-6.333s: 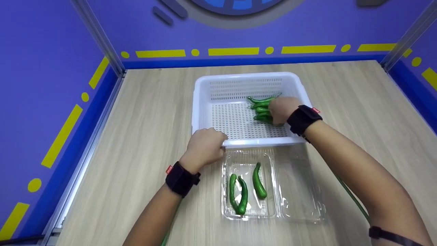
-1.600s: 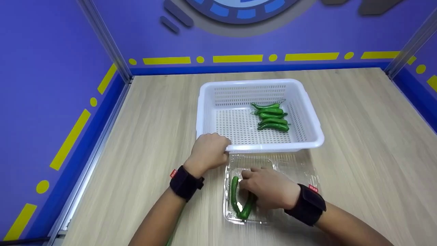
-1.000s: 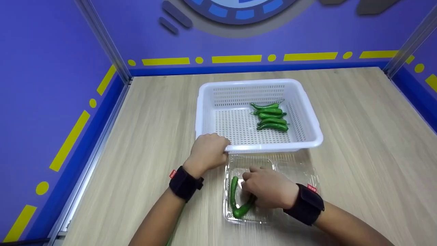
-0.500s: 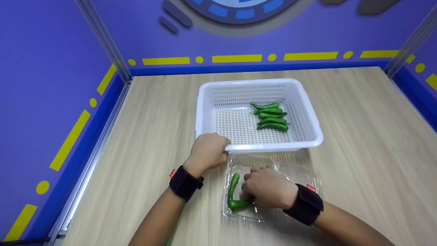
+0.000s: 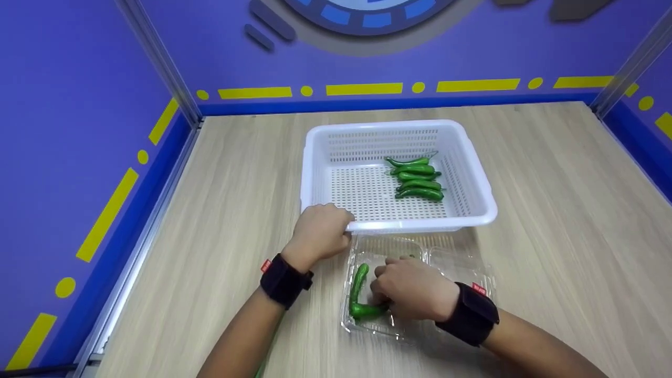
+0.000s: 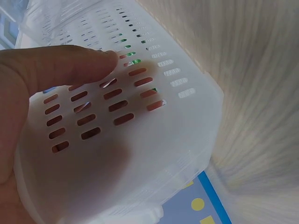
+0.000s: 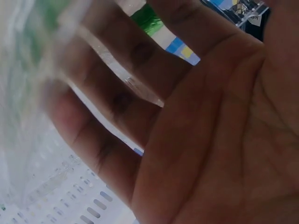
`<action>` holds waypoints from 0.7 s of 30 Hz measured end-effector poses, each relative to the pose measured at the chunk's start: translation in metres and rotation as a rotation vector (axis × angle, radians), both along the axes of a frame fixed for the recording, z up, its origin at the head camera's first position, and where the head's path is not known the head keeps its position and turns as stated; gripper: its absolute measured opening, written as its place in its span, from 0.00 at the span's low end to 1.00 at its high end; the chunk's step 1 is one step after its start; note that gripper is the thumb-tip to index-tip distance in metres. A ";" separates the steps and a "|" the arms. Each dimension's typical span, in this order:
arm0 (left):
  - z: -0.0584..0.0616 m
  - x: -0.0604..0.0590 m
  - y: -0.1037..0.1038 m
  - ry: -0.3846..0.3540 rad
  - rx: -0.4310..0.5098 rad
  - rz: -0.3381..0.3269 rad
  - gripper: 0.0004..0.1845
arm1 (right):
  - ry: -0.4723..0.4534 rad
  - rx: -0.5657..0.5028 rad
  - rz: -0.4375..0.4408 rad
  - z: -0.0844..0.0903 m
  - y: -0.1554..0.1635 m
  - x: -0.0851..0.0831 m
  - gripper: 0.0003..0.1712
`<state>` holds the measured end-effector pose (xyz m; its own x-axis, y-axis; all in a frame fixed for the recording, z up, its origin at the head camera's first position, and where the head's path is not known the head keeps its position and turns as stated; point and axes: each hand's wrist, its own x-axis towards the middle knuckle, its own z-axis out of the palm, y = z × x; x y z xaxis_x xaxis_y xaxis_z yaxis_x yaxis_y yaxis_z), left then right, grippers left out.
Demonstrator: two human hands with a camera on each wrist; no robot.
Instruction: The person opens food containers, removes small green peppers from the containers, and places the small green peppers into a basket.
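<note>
At the near left corner of the white slotted basket (image 5: pixel 399 226), my left hand (image 5: pixel 321 231) grips the rim. In the left wrist view the thumb (image 6: pixel 70 67) lies against the slotted wall. My right hand (image 5: pixel 417 289) is inside the clear plastic clamshell box (image 5: pixel 345 319), fingers bent down at the end of a green chili pepper (image 5: pixel 367 311) that it pinches. A second green chili (image 5: pixel 359 281) stands lengthwise along the box's left side, forming an L with the first. The tip of another chili (image 5: pixel 412 256) shows beyond the knuckles; the rest is hidden.
Several green chilies (image 5: pixel 417 178) lie in a row at the right inside the basket. The clamshell's lid (image 5: pixel 462 258) lies folded open to the right, partly under the right forearm. Blue panels (image 5: pixel 252 58) stand behind the wooden table (image 5: pixel 231 173).
Since six seconds ago, my right hand has come from the basket into the box. Lately the held chili's thick end has swung left and away, turning the V into an L. Left hand unchanged.
</note>
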<state>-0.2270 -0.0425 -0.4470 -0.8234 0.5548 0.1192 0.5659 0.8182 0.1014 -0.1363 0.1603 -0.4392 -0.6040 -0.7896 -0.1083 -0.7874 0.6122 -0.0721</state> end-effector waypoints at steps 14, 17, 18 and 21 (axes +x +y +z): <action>0.003 0.001 0.001 -0.018 -0.017 0.008 0.14 | -0.016 -0.051 -0.047 0.010 0.002 0.002 0.12; 0.003 0.002 0.000 -0.016 -0.016 0.005 0.14 | -0.010 -0.041 -0.052 0.013 0.003 0.002 0.11; 0.003 0.002 0.000 -0.017 -0.016 0.005 0.14 | -0.008 -0.039 -0.054 0.013 0.003 0.002 0.10; 0.003 0.002 0.000 -0.019 -0.016 0.003 0.14 | -0.012 -0.046 -0.065 0.016 0.004 0.002 0.11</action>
<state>-0.2252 -0.0422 -0.4440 -0.8272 0.5538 0.0950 0.5614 0.8216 0.0987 -0.1339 0.1645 -0.4231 -0.6532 -0.7529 -0.0805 -0.7448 0.6581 -0.1106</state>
